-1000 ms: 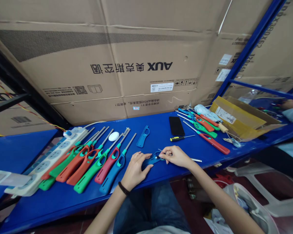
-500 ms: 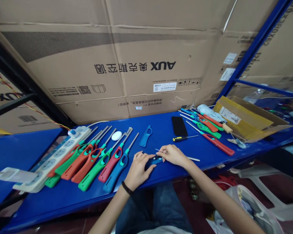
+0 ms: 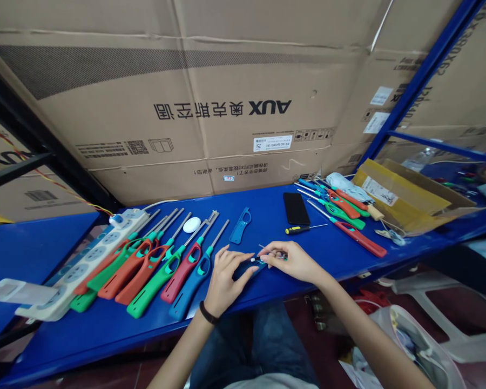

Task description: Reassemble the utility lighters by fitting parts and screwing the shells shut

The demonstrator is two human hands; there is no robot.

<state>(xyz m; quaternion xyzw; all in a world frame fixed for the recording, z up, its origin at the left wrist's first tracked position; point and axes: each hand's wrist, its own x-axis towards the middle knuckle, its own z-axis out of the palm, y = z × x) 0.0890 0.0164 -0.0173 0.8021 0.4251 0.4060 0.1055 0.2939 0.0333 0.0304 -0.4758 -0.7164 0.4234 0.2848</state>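
**A:** What's moved? The long metal rod (image 3: 263, 248) no longer pokes out past the right hand (image 3: 295, 262).

**B:** Right, in the head view only a short end shows, pinched between its fingers (image 3: 269, 259).

**A:** And the left hand (image 3: 228, 276)?

**B:** Curled over the blue lighter shell (image 3: 245, 268), pinning it to the table (image 3: 85, 337) — the work in hand sits at the shell's tip, with the rod's end right beside it.

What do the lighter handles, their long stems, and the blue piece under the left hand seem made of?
The lighter handles look like moulded plastic: bright, smooth, glossy. The stems look like metal tube, going by their silvery sheen. The blue piece under the left hand looks like similar plastic, though the fingers hide much.
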